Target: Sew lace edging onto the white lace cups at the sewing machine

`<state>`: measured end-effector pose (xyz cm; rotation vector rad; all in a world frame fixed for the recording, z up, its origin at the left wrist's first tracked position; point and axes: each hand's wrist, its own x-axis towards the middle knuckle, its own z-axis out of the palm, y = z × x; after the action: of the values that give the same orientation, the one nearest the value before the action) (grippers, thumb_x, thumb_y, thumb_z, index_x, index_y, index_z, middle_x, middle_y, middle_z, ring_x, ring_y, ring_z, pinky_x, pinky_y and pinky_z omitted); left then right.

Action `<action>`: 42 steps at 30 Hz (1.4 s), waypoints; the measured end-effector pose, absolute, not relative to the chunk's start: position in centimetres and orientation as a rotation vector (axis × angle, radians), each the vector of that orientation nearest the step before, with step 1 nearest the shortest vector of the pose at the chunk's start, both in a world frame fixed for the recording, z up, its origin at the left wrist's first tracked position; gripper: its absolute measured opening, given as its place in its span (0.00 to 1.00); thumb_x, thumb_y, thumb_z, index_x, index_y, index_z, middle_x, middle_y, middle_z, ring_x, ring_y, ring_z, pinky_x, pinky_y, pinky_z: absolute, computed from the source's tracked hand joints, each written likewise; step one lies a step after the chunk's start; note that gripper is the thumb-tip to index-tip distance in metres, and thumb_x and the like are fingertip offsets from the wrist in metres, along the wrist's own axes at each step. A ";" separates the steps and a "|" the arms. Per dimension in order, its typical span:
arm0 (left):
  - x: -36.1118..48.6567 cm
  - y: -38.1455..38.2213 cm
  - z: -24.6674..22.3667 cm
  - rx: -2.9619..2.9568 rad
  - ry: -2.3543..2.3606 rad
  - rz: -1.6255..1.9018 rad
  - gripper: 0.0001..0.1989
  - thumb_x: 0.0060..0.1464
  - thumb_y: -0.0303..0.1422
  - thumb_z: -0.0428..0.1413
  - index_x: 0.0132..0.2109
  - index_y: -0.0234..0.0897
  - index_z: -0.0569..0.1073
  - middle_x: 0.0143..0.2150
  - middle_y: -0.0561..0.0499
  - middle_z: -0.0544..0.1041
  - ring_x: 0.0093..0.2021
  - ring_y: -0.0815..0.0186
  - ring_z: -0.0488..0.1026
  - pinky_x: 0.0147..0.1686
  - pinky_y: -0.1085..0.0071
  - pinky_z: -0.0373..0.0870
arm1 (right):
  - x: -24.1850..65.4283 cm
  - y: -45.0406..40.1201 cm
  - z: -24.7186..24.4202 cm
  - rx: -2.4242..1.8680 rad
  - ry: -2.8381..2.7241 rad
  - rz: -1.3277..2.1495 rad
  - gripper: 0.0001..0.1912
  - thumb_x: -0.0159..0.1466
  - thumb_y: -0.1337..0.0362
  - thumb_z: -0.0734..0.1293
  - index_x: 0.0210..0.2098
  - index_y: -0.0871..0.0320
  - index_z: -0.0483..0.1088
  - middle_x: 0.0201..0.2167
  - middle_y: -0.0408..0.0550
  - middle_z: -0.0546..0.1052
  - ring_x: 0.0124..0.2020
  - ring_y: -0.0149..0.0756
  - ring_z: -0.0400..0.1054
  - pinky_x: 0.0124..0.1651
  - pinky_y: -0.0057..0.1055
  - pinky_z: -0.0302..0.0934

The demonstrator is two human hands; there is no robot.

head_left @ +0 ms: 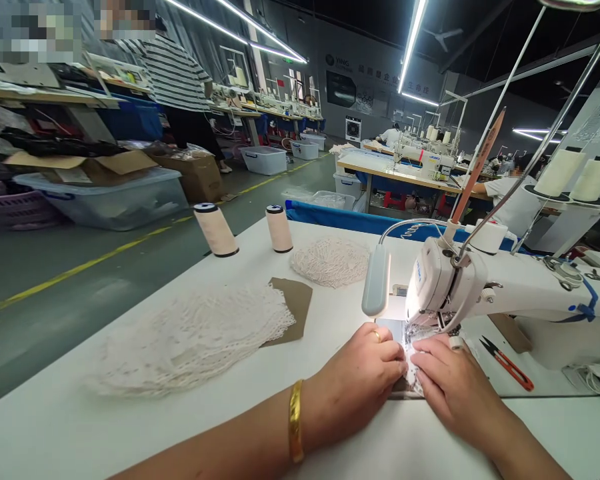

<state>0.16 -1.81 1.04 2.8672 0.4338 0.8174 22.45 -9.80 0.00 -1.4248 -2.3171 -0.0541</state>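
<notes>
A small piece of white lace point(411, 365) lies under the needle area of a white sewing machine point(433, 280), lit by its lamp. My left hand point(357, 377), with a ring and a gold bangle, is closed on the lace's left edge, fingers bent together. From the right, my right hand point(453, 383) presses its fingertips on the same lace, fingers fairly straight and close together. Both hands sit just in front of the presser foot, which is partly hidden. Left of them lies a large stack of white lace pieces point(195, 333), partly over a brown card point(293, 310).
A second lace pile point(330, 261) and two thread cones point(216, 230) stand toward the table's far edge. Orange-handled thread snips point(507, 363) lie right of my right hand. A grey lamp point(376, 280) hangs beside the machine head. A person in a striped top point(173, 73) stands across the aisle.
</notes>
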 end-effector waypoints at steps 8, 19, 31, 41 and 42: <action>0.0 -1.7 0.9 2.883 0.427 0.825 0.11 0.65 0.23 0.55 0.44 0.42 0.81 0.37 0.47 0.80 0.39 0.59 0.73 0.44 0.63 0.67 | 22.5 -9.6 -0.1 -1.408 -2.323 -0.021 0.12 0.73 0.72 0.61 0.49 0.53 0.74 0.53 0.50 0.80 0.53 0.48 0.71 0.49 0.44 0.68; 0.2 -1.7 0.9 2.912 0.429 0.825 0.10 0.63 0.21 0.56 0.42 0.40 0.79 0.34 0.49 0.79 0.39 0.59 0.72 0.44 0.62 0.64 | 22.8 -9.5 -0.1 -1.439 -2.335 -0.060 0.14 0.74 0.70 0.60 0.52 0.53 0.74 0.55 0.51 0.80 0.53 0.50 0.73 0.49 0.46 0.67; 0.3 -1.8 0.6 2.947 0.451 0.765 0.11 0.63 0.21 0.55 0.40 0.40 0.79 0.35 0.49 0.79 0.37 0.60 0.70 0.43 0.62 0.63 | 23.2 -9.2 -0.4 -1.575 -2.258 -0.102 0.15 0.73 0.70 0.60 0.51 0.51 0.75 0.59 0.47 0.79 0.50 0.48 0.74 0.51 0.45 0.63; 0.3 -1.5 0.4 2.927 0.451 0.759 0.11 0.64 0.22 0.54 0.44 0.40 0.80 0.37 0.48 0.81 0.39 0.59 0.72 0.44 0.61 0.66 | 22.8 -9.8 0.3 -1.277 -2.335 -0.028 0.16 0.69 0.78 0.59 0.45 0.54 0.73 0.39 0.47 0.79 0.41 0.42 0.71 0.40 0.36 0.62; 0.3 -1.4 0.3 2.925 0.453 0.761 0.11 0.64 0.22 0.54 0.43 0.40 0.80 0.37 0.48 0.81 0.39 0.59 0.72 0.45 0.61 0.66 | 22.8 -9.8 0.4 -1.278 -2.337 -0.029 0.16 0.69 0.78 0.59 0.44 0.54 0.73 0.39 0.48 0.79 0.41 0.42 0.70 0.40 0.36 0.62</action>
<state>0.29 -1.44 0.34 2.9250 0.4526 0.7608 22.80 -9.78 0.36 -1.2784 -2.3368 -0.0286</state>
